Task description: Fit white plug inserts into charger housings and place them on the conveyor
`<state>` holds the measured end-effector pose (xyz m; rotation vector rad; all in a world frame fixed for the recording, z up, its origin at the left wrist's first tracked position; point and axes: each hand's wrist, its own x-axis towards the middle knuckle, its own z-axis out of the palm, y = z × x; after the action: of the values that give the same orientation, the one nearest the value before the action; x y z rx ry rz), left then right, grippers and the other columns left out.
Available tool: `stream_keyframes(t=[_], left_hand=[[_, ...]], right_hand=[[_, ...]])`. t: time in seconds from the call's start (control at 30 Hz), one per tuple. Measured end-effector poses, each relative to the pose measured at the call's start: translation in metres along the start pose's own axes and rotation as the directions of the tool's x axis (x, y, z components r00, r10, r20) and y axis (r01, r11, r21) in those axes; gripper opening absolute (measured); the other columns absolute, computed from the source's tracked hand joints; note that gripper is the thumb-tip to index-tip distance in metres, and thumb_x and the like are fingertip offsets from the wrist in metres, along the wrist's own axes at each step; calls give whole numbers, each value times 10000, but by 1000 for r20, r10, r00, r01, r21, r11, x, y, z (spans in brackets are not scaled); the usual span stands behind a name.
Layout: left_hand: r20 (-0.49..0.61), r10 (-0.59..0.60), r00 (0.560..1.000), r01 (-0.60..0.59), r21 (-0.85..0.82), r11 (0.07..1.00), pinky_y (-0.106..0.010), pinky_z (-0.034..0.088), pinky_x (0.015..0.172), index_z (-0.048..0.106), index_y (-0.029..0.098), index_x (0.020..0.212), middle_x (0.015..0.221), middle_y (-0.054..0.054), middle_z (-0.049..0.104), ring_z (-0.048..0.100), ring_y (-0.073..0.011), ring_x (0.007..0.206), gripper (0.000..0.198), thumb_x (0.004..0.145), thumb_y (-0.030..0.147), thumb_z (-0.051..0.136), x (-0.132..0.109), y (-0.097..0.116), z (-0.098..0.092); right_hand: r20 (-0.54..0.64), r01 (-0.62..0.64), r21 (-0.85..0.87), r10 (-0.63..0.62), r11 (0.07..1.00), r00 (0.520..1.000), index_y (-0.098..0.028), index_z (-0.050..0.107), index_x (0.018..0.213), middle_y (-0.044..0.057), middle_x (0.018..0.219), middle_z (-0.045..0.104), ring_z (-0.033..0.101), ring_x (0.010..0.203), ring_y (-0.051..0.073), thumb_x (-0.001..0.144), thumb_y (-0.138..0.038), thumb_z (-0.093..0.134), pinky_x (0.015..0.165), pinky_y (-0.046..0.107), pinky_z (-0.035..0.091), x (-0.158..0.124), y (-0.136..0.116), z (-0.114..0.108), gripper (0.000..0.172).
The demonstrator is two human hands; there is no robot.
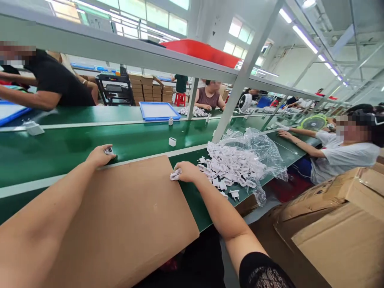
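Note:
My left hand (100, 156) reaches over the green conveyor belt (144, 138), fingers closed on a small white plug housing (109, 151) with a dark inside. My right hand (188, 172) is closed around a white plug piece (175, 174) above the right edge of a brown cardboard sheet (129, 216). Beside that hand lies a heap of white plug parts (231, 164), partly under clear plastic film (262, 150). Another white plug housing (172, 141) rests alone on the belt, and a white plug adapter (171, 121) stands farther off.
A grey metal post (240, 88) and a shelf with a red tray (207, 53) cross in front. Large cardboard boxes (339, 216) stand at right. Across the belt are a blue-rimmed tray (159, 111) and co-workers; another person (345, 148) sits at right.

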<state>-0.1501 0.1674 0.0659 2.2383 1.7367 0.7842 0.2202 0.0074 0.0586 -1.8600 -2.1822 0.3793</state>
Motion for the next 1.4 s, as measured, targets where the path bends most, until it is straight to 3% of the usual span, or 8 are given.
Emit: stream_keyframes(t=[0.23, 0.43, 0.53, 0.7, 0.87, 1.0, 1.27, 1.4], left_hand=[[56, 74, 996, -72, -32, 997, -252, 445, 747, 638, 121, 1080, 990, -16, 623, 561, -164, 861, 576, 828, 635, 706, -38, 72, 23], [171, 164, 971, -157, -54, 986, -289, 367, 640, 585, 198, 871, 938, -20, 605, 558, -191, 801, 535, 747, 689, 759, -117, 107, 56], [171, 95, 981, -74, -129, 989, -313, 401, 653, 582, 207, 892, 951, -27, 616, 570, -198, 778, 533, 727, 671, 784, -139, 107, 60], [230, 100, 968, 15, -451, 892, -319, 480, 678, 627, 223, 1220, 1063, -47, 658, 574, -174, 729, 654, 741, 640, 785, -149, 93, 74], [284, 83, 955, 75, -503, 861, -308, 477, 660, 687, 221, 1181, 919, -40, 689, 589, -185, 724, 551, 803, 620, 729, -148, 88, 84], [296, 103, 950, 63, -502, 862, -295, 471, 638, 688, 263, 1199, 892, -18, 689, 582, -179, 714, 530, 791, 594, 754, -149, 87, 80], [280, 105, 954, 60, -523, 850, -291, 474, 640, 704, 282, 1165, 905, -7, 701, 612, -186, 740, 472, 806, 589, 723, -148, 84, 81], [293, 109, 950, 49, -485, 873, -290, 462, 632, 701, 295, 1168, 849, 9, 684, 609, -182, 727, 475, 808, 604, 714, -148, 85, 80]], right_hand=[[-246, 87, 129, -53, 988, 968, -278, 818, 1013, 62, 1175, 664, 564, 1104, 274, 715, -230, 810, 921, 360, 495, 5, 20, 27, 302], [-193, 76, 266, -24, 961, 981, -223, 833, 947, 23, 887, 615, 580, 799, 176, 645, -204, 852, 672, 288, 456, 8, 27, 36, 304], [-232, 85, 258, -23, 962, 973, -227, 825, 965, 9, 864, 617, 588, 789, 163, 681, -98, 744, 664, 274, 442, 4, 26, 34, 322], [-230, 133, 374, -47, 918, 972, -249, 821, 980, 8, 931, 686, 639, 873, 187, 673, -110, 754, 806, 320, 512, -4, 21, 32, 343], [-50, -39, 755, 117, 655, 992, -177, 809, 840, 30, 934, 759, 709, 885, 219, 530, -207, 889, 862, 375, 572, -6, 12, 26, 321], [71, -138, 861, 152, 490, 986, -154, 799, 849, 63, 925, 783, 732, 932, 252, 483, -218, 914, 915, 396, 583, -7, 12, 22, 389], [-179, -11, 879, 350, 477, 919, -181, 735, 878, 57, 960, 771, 721, 888, 198, 569, -407, 908, 748, 284, 580, 1, 12, 29, 421], [-99, -40, 913, 315, 406, 944, -212, 716, 1085, 44, 1006, 761, 703, 828, 155, 646, -507, 861, 652, 237, 552, -2, -3, 30, 548]])
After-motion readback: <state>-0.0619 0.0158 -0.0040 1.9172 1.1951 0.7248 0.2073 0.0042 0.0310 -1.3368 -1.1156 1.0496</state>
